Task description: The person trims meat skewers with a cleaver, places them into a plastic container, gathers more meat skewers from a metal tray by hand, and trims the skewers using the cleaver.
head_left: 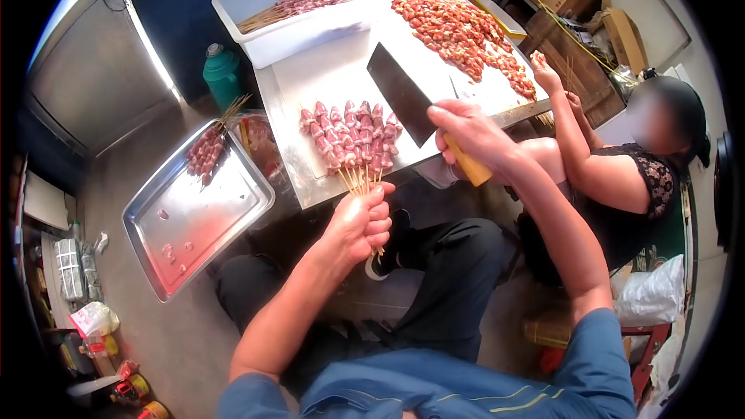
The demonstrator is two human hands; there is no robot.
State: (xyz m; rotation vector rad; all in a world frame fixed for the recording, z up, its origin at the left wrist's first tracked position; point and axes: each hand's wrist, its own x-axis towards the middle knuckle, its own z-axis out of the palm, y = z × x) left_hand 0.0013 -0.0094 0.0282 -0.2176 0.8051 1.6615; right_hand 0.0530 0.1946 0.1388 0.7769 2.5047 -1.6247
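Note:
My left hand (362, 221) is closed round the sticks of several meat skewers (353, 133), whose meat ends fan out over the near edge of the white board (287, 93). In my right hand (469, 133) is a cleaver (400, 93), gripped by its yellow handle. Its broad dark blade tilts up and to the left, just right of the skewers and apart from them. A heap of raw meat pieces (458, 31) lies at the table's far right.
A white tub (287, 39) with more skewers stands at the back. Left of the table are a metal tray (233, 225) holding skewers (206, 157) and a green flask (223, 77). A co-worker (621, 163) sits at right, hands raised.

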